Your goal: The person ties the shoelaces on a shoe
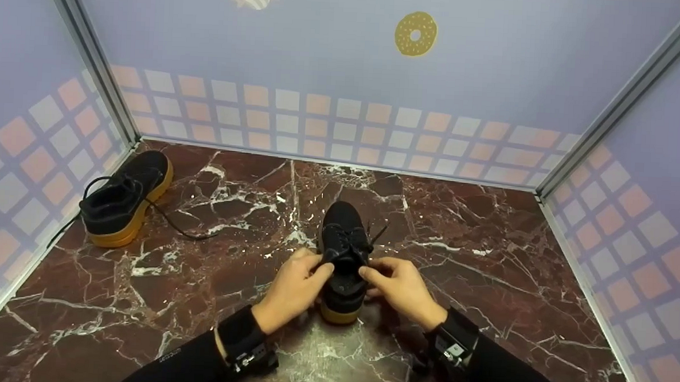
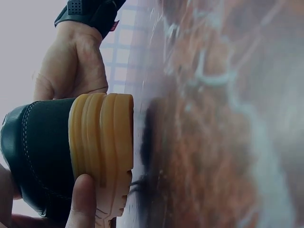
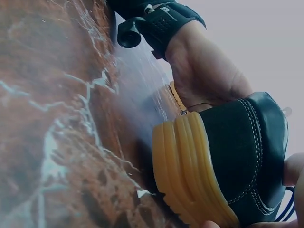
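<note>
A black shoe (image 1: 342,217) with a yellow sole stands at the middle of the floor, toe pointing away from me and heel toward me. Its laces (image 1: 346,237) are at the front of the opening, with an end sticking out on the right. My left hand (image 1: 296,284) pinches the left edge of the opening between thumb and fingers. On the opposite edge, my right hand (image 1: 402,288) does the same. Both wrist views show the heel's yellow sole (image 2: 102,133) and white stitching on the dark upper (image 3: 228,152). The fingers are partly hidden by the shoe.
Another black shoe (image 1: 124,196) with a yellow sole lies at the left by the wall, its long lace (image 1: 177,230) trailing onto the dark red marbled surface (image 1: 474,266). Patterned panels (image 1: 346,59) enclose the back and both sides.
</note>
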The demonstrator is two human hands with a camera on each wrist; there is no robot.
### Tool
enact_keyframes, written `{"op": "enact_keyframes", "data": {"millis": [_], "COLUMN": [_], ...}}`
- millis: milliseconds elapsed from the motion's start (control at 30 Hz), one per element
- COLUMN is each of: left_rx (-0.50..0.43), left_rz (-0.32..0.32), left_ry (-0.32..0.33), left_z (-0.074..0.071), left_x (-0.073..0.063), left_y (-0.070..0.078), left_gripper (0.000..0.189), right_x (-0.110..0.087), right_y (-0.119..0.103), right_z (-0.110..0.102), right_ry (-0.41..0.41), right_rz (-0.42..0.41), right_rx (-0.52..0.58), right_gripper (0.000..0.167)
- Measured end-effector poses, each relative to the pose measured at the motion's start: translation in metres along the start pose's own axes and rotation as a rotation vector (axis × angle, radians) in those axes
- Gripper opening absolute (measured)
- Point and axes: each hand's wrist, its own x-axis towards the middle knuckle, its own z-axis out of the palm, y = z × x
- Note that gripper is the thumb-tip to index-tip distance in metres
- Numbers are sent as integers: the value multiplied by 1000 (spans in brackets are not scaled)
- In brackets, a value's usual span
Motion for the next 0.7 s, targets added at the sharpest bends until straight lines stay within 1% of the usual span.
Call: {"op": "enact_keyframes", "data": {"millis": [67, 267, 333, 500, 700], "left_rx": [-3, -55, -63, -38, -10], "left_rz": [6, -26, -23, 15, 7], "left_ry": [-8, -49, -55, -45, -55], "left_z": [1, 5, 5, 5, 6], "left_x": [-3, -9, -11, -15, -19], "left_y": [0, 0, 0, -1, 1], "left_gripper": [32, 32, 32, 31, 33], "right_x": [-3, -11, -14, -19, -25], "right_y": [2, 6, 6, 6, 6], "right_z": [-1, -3, -2, 0, -1], "right_ry": [-3, -23, -26, -27, -29], "right_rz": [-4, -6, -1, 11, 12], "right_rx": [-8, 1, 8, 25, 8], "right_gripper": [43, 43, 42, 41, 36]}}
